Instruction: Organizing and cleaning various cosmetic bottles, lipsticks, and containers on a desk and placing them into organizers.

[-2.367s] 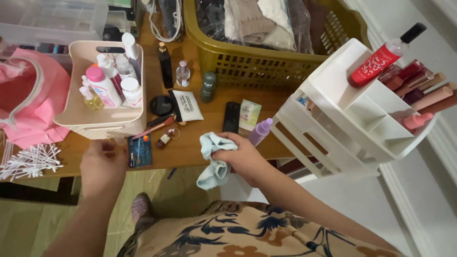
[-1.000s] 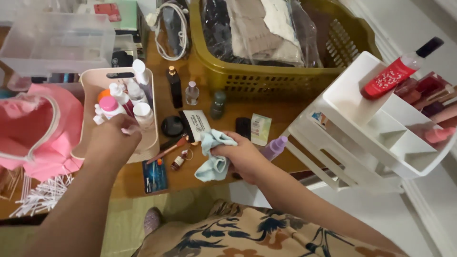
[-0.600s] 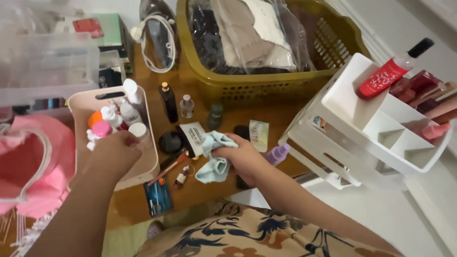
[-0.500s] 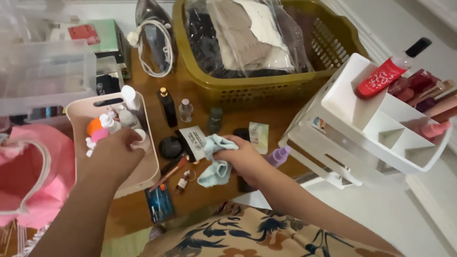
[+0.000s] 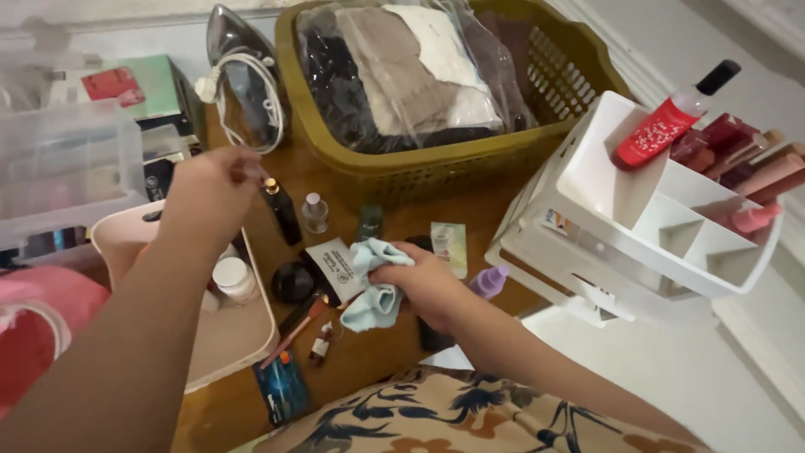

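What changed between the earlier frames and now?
The left hand rose out of the beige plastic caddy and moved up toward the tall black bottle; what its grip holds is unclear. The right hand stayed clutching the light-blue cloth over the wooden table.

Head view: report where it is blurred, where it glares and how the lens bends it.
Head view: the raised left hand is smeared by motion; the right hand, closed on the pale blue crumpled cloth, is sharper; glare streaks the clear plastic bag of folded clothes in the olive plastic laundry basket; the white plastic drawer organiser leans outward near the frame edge, a wide-angle effect.
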